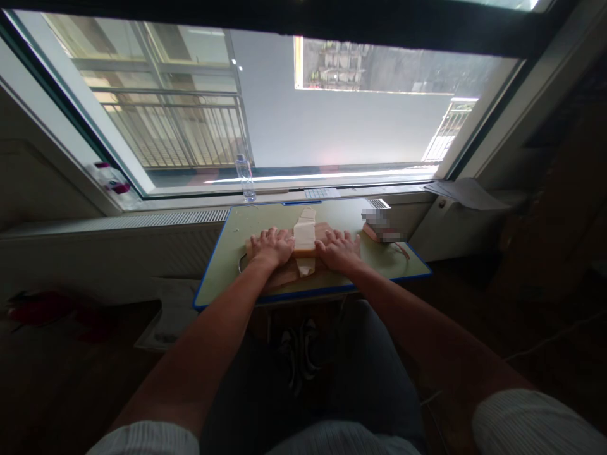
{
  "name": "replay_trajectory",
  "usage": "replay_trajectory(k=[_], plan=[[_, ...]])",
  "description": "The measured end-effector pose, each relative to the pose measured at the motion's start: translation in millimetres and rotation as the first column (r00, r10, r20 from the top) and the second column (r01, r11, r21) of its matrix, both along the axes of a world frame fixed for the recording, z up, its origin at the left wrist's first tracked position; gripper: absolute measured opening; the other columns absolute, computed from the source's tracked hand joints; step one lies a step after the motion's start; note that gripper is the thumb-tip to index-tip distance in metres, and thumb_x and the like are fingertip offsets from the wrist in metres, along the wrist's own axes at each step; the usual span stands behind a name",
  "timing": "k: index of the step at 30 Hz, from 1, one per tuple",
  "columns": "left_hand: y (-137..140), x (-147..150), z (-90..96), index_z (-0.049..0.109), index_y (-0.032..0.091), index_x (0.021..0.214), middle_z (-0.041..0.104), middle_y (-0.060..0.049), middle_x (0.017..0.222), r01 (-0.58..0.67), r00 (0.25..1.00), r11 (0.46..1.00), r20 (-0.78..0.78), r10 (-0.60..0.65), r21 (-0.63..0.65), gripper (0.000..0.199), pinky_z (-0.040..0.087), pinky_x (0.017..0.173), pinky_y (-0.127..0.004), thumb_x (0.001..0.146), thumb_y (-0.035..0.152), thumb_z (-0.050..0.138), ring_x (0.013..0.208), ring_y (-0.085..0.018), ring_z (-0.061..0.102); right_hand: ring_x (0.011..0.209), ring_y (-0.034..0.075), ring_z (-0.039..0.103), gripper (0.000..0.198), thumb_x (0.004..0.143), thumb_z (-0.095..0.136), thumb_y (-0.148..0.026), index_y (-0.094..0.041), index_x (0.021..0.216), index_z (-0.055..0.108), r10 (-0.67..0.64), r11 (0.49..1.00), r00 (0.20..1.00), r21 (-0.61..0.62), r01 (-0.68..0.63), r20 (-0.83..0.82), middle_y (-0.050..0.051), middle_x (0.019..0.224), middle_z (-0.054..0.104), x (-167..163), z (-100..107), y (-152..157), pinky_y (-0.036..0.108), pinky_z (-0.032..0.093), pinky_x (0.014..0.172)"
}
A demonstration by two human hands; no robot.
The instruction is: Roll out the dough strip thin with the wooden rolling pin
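Note:
A long strip of pale dough (305, 231) lies lengthwise on a wooden board (281, 277). Across the strip runs a wooden rolling pin (304, 253), its middle showing between my two hands. My left hand (272, 245) presses on the pin's left part, fingers bent forward over it. On the right part, my right hand (339, 248) bears down in the same way. Both hands hide the ends of the pin. The far end of the dough reaches past the board's back edge onto the table.
The small green table (218, 278) has a blue rim. At its right lies a pixelated item (382, 226) with a reddish-brown part. A clear bottle (245, 180) stands on the windowsill, and another bottle (112, 179) is farther left. Papers (465, 193) lie at the right.

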State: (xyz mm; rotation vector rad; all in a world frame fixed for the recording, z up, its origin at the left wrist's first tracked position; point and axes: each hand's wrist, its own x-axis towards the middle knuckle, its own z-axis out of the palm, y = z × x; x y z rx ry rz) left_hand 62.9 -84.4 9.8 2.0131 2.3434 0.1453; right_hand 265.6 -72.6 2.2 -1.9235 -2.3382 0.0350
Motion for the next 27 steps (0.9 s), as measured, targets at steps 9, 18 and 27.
replay_trajectory(k=[9, 18, 27], plan=[[72.8, -15.3, -10.3, 0.055, 0.033, 0.157, 0.042, -0.011, 0.174, -0.046, 0.992, 0.999, 0.119, 0.044, 0.015, 0.067, 0.027, 0.129, -0.070, 0.103, 0.064, 0.030, 0.158, -0.038, 0.038, 0.156, 0.041, 0.037, 0.083, 0.103, 0.035, -0.077, -0.024, 0.166, 0.047, -0.057, 0.993, 0.991, -0.109, 0.044, -0.121, 0.015, 0.174, 0.042, -10.2, 7.3, 72.7, 0.066, 0.024, 0.127], [95.7, -17.3, -7.0, 0.059, 0.026, 0.152, 0.049, -0.016, 0.167, -0.061, 0.993, 0.997, 0.101, 0.056, 0.047, 0.064, 0.034, 0.127, -0.067, 0.104, 0.059, 0.032, 0.152, -0.037, 0.045, 0.151, 0.041, 0.043, 0.081, 0.102, 0.040, -0.073, -0.017, 0.161, 0.053, -0.078, 0.992, 0.985, -0.113, 0.061, -0.155, 0.018, 0.167, 0.051, -16.8, 9.0, 94.8, 0.064, 0.030, 0.125], [53.9, -12.0, -7.2, 0.054, 0.034, 0.159, 0.040, -0.010, 0.176, -0.031, 0.994, 0.999, 0.103, 0.035, -0.037, 0.070, 0.026, 0.129, -0.070, 0.103, 0.064, 0.024, 0.159, -0.038, 0.037, 0.153, 0.041, 0.041, 0.080, 0.105, 0.032, -0.073, -0.024, 0.168, 0.045, -0.044, 0.994, 0.996, -0.102, 0.036, -0.083, 0.014, 0.173, 0.044, -8.4, 7.5, 47.4, 0.065, 0.028, 0.125]])
